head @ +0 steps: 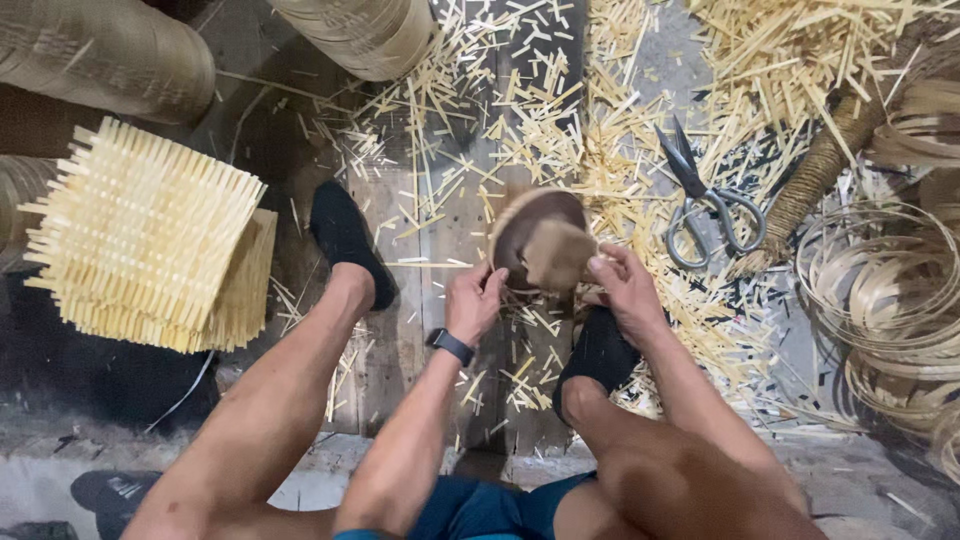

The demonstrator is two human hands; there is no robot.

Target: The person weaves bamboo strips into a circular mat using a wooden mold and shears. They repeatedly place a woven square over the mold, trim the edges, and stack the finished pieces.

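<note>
We hold the small round brown woven basket (pixel 543 243) tight with our left hand (pixel 474 302) and right hand (pixel 626 288), near grey metal scissors (pixel 706 200).

No packages, labels, signs or screens (only bamboo craft clutter).

Soft, even daylight from above; dim at lower left, faint shadows under legs. Sharp centre, slight wide-angle bending at edges, no glare, mild motion blur.
</note>
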